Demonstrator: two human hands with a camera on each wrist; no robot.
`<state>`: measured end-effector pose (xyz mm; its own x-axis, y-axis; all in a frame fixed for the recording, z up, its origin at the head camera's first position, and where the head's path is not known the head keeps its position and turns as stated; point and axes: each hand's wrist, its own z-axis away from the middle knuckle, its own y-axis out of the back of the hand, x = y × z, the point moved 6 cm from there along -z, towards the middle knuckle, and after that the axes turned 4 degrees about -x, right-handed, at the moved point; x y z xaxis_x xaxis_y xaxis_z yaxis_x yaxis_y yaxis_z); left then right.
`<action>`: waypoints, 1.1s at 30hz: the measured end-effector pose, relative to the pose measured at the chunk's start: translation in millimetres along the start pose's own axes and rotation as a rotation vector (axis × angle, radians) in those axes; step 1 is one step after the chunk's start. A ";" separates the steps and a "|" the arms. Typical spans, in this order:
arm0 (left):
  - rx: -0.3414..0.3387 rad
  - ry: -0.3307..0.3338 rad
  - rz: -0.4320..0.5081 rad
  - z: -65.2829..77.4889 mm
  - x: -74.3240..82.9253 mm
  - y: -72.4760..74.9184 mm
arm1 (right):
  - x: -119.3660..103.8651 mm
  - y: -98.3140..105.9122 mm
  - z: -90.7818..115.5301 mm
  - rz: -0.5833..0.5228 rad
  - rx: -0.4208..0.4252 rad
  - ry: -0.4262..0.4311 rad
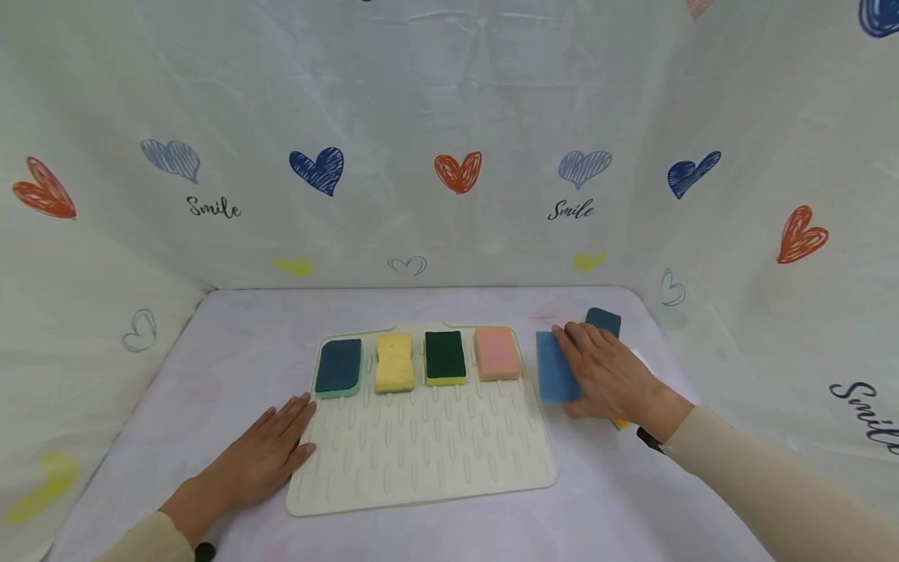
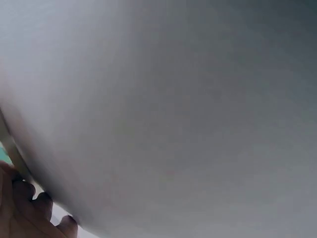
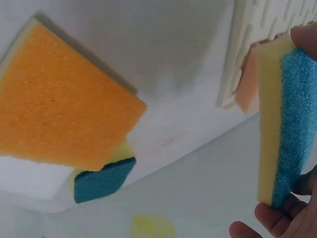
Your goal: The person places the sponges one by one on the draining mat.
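My right hand [image 1: 604,375] grips a blue scrub sponge [image 1: 557,368] just right of the drying mat. In the right wrist view this sponge [image 3: 292,124] has a yellow foam layer, with the thumb at one end and fingers at the other. My left hand [image 1: 263,453] rests at the mat's left edge, its fingers extended. Along the back of the white ridged mat [image 1: 421,453] lie a dark blue sponge [image 1: 339,367], a yellow sponge [image 1: 395,363], a dark green one [image 1: 445,355] and a pink one [image 1: 497,353], side by side.
Beyond my right hand lies a dark teal sponge [image 1: 604,320], partly hidden. An orange-topped sponge [image 3: 69,99] shows beside it in the right wrist view. A white sheet with printed hearts [image 1: 456,172] hangs behind the pale table [image 1: 239,336] and down both sides.
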<state>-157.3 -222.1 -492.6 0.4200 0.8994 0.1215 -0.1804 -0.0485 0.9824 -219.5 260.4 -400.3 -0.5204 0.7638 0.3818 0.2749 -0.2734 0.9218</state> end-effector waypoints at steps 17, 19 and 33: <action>-0.008 0.019 0.043 -3.7 2.2 3.4 | -34.8 27.0 -40.1 -0.074 0.035 0.026; -0.015 0.021 0.044 -3.8 2.2 2.7 | -41.0 29.1 -43.6 -0.093 0.026 0.024; 0.005 0.020 0.009 1.8 -4.3 1.0 | -93.3 48.1 -74.1 -0.183 0.067 0.065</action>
<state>-157.7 -226.7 -491.8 0.4001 0.9075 0.1277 -0.1799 -0.0588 0.9819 -217.7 132.7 -386.6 -0.6175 0.7570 0.2139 0.2229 -0.0924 0.9704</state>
